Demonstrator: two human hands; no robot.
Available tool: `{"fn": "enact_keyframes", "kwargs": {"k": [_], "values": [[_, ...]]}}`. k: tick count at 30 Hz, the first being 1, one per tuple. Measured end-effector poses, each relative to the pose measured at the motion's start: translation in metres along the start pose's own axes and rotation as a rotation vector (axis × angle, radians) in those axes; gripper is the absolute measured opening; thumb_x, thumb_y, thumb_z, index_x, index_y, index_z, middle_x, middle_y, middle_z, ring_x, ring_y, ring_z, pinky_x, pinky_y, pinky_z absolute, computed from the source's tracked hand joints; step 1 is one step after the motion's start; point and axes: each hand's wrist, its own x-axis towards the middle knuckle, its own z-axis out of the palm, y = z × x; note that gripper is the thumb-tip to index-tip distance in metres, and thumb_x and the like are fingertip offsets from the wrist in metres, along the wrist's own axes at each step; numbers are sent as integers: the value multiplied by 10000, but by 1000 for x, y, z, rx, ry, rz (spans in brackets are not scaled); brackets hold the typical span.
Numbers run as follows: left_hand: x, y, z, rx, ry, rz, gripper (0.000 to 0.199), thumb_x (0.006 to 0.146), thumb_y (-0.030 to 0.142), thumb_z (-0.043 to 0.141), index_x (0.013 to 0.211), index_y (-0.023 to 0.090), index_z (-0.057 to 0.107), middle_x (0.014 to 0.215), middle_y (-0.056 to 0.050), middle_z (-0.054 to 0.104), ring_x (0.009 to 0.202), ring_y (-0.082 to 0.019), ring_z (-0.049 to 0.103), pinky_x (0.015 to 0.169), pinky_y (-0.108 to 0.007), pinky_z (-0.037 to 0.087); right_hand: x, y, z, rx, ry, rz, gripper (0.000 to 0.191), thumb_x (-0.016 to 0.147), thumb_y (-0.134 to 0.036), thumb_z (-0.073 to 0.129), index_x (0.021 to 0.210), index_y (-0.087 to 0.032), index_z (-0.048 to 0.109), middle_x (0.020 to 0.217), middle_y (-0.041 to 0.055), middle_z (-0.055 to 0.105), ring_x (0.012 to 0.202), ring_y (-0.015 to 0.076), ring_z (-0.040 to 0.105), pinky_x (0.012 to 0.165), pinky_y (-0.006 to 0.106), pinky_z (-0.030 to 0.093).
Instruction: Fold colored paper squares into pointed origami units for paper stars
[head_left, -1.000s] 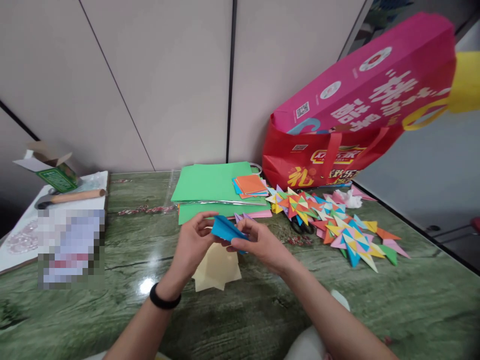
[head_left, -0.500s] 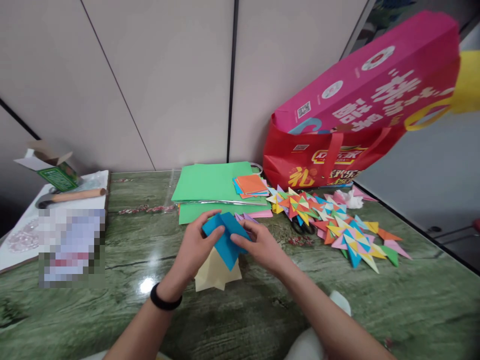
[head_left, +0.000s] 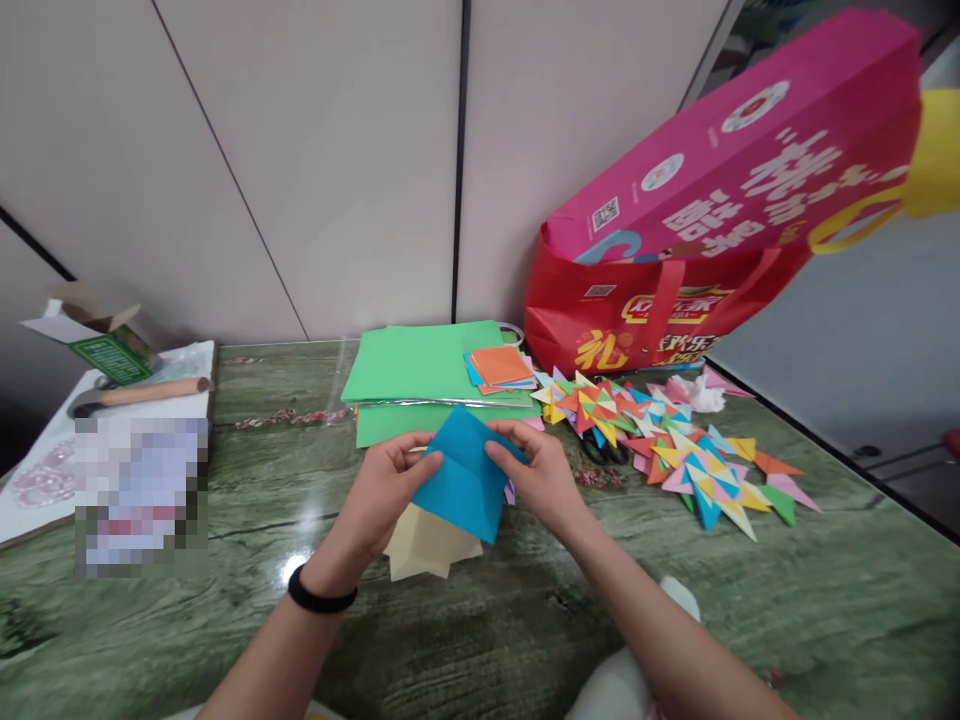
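A creased square of blue paper (head_left: 469,475) is held up between both hands, one corner pointing away and one toward me. My left hand (head_left: 390,485) pinches its left corner between thumb and fingers. On the opposite corner, my right hand (head_left: 536,475) has a similar pinch. Pale yellow paper with pointed edges (head_left: 431,545) lies on the table below the blue sheet, partly covered by it and by my left hand. Just beyond the hands is a stack of green paper (head_left: 420,365), with small squares topped by orange (head_left: 501,367) on its right side.
Several colourful folded paper stars (head_left: 709,475) spread across the right of the green marbled table (head_left: 247,620). Behind them stands a red bag (head_left: 585,310) holding a pink box (head_left: 750,150). At left are a wooden-handled tool (head_left: 157,392), a green box (head_left: 112,352) and a white board (head_left: 30,490).
The blue paper has opened from a folded shape into a flatter square. My hands have moved slightly apart, now gripping its opposite corners.
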Motion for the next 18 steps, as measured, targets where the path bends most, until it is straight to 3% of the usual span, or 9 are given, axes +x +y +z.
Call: {"fn": "enact_keyframes", "kwargs": {"k": [5,7,9,12,15,18], "values": [[-2,-1,1,117,-130,-107,288,617,390,744,727,129,694,587,-26,676,512,-135,587,541,-248,467,-3,-6,-1,-217,-83,-322,236,837,-170,486,938,-261,678,928,40,681,919,209,612,832,378,474],[-1,-4,1,136,-152,-126,311,608,426,738,638,123,676,568,-30,662,495,-131,572,535,-250,458,-5,-9,0,-270,-53,-404,266,844,-168,479,1018,-272,651,993,57,645,969,212,588,849,388,470],[0,-6,2,95,-127,-112,328,599,437,743,651,121,671,582,-33,666,515,-139,580,564,-268,472,-6,-12,1,-345,19,-465,252,828,-203,528,1048,-269,632,1090,81,589,1050,233,543,886,418,450],[2,-7,4,-25,-27,-25,311,592,404,762,686,124,663,610,-25,676,539,-135,586,598,-281,492,-9,-16,1,-471,58,-584,169,748,-314,662,913,-278,658,1175,75,547,1162,282,459,979,500,353],[3,-5,5,-133,27,30,272,598,364,770,640,128,642,603,-19,679,536,-127,588,593,-269,497,-11,-17,3,-571,-40,-707,251,648,-426,739,842,-294,652,1218,40,554,1242,321,372,1046,577,181],[2,-1,6,-198,24,47,261,599,344,776,668,125,651,626,-33,695,574,-148,623,609,-280,510,-13,-15,5,-639,-157,-741,220,687,-414,714,865,-307,642,1217,9,576,1278,319,330,1052,610,69]]}}
